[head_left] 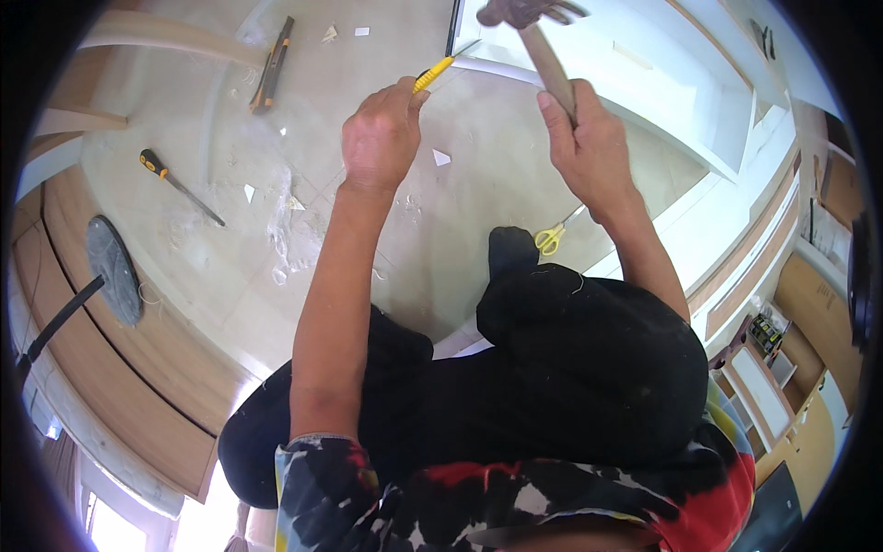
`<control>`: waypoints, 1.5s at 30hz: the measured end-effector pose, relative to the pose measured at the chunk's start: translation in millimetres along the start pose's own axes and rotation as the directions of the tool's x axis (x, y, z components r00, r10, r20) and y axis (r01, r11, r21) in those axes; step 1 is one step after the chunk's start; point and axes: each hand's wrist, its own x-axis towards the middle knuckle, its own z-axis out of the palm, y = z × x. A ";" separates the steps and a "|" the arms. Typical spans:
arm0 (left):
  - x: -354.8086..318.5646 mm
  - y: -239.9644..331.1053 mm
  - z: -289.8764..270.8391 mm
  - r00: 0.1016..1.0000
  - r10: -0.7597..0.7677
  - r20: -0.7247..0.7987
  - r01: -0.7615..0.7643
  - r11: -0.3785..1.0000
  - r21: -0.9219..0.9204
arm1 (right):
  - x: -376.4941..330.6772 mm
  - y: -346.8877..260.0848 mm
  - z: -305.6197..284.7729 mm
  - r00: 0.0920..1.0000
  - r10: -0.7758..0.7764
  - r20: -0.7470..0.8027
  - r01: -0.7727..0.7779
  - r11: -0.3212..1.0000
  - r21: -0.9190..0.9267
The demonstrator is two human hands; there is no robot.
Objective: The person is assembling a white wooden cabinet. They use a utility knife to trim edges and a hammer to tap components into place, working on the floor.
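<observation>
Two hands: left hand (380, 133), right hand (583, 138). One hammer (543, 41), one chisel (443, 66), one screwdriver (179, 187), one utility knife (272, 66), one pair of scissors (552, 237).

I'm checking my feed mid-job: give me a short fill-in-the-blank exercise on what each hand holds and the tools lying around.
1. The left hand holds a chisel with a ____ handle.
2. The right hand grips the wooden handle of a ____.
3. The scissors by the knee have ____ handles.
4. The screwdriver lies to the person's ____.

Missing words: yellow; hammer; yellow; left
</observation>
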 end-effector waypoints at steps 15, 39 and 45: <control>2.6 1.7 -5.4 0.998 -0.047 0.038 0.048 0.998 -0.029 | -3.1 -15.3 -1.4 0.996 -0.064 -0.056 0.069 0.993 0.099; 2.7 -5.6 0.9 1.000 0.020 -0.024 -0.021 0.999 -0.033 | 0.4 9.0 15.9 0.988 -0.112 0.108 0.126 0.983 -0.135; 5.1 -4.2 -2.4 1.000 -0.012 0.025 0.012 1.000 -0.026 | -1.1 3.1 17.1 0.983 -0.177 -0.042 0.176 0.984 -0.017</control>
